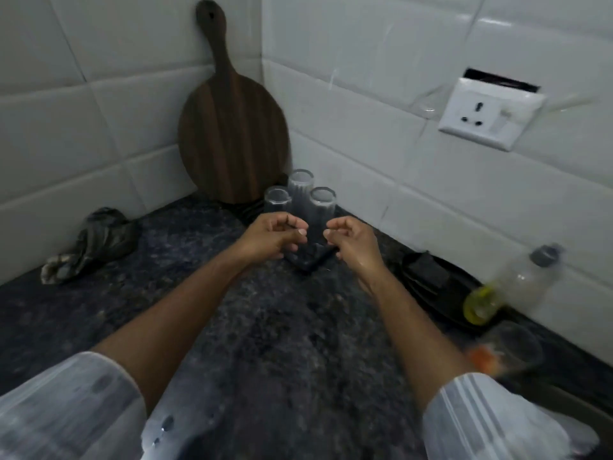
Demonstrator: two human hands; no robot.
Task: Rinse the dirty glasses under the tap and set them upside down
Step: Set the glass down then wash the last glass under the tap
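Three clear glasses stand upside down in the counter's back corner: a left one (277, 200), a taller back one (300, 185) and a right one (322, 204). They rest on a dark square mat (311, 260). My left hand (272, 237) hovers just in front of the left glass, fingers curled and apart, holding nothing. My right hand (353, 242) hovers in front of the right glass, fingers loosely curled, empty too. A further glass (512, 350) with an orange mark stands blurred at the right edge of the counter.
A round wooden board (232, 127) leans in the tiled corner. A crumpled grey cloth (93, 244) lies at the left. At the right are a black pan (431, 280), a plastic bottle with yellow liquid (510, 287) and a wall socket (487, 114).
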